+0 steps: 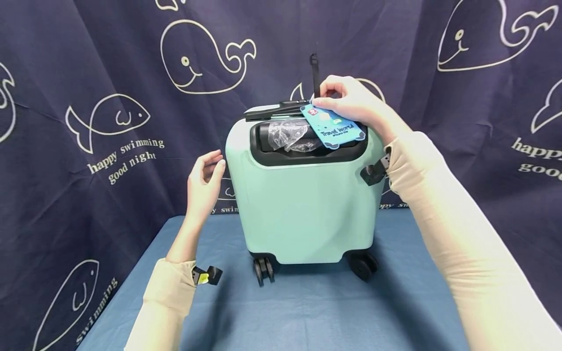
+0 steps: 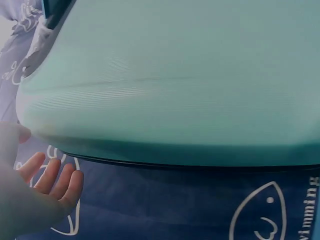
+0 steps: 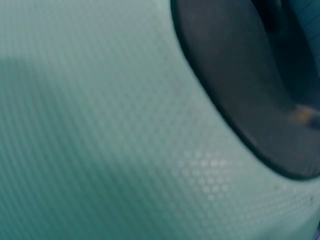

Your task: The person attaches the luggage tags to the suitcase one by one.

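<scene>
A mint-green suitcase point(image 1: 307, 209) stands upright on its wheels, its ribbed shell filling much of both wrist views. At its top, my right hand point(image 1: 351, 100) pinches a blue luggage tag point(image 1: 335, 127) near the end where a black strap point(image 1: 315, 75) sticks up. The tag lies slanted across the black recess, which holds a part wrapped in clear plastic point(image 1: 287, 135). Beside the suitcase's left edge, my left hand point(image 1: 205, 183) is raised with loosely bent fingers and holds nothing. The left wrist view shows those fingers point(image 2: 60, 185) just off the shell's edge.
A black carry handle point(image 1: 272, 113) runs along the suitcase's top. Black caster wheels point(image 1: 263, 269) rest on a blue cloth-covered table point(image 1: 307, 312). Close behind hangs a dark blue curtain point(image 1: 272, 39) with white whale and fish drawings.
</scene>
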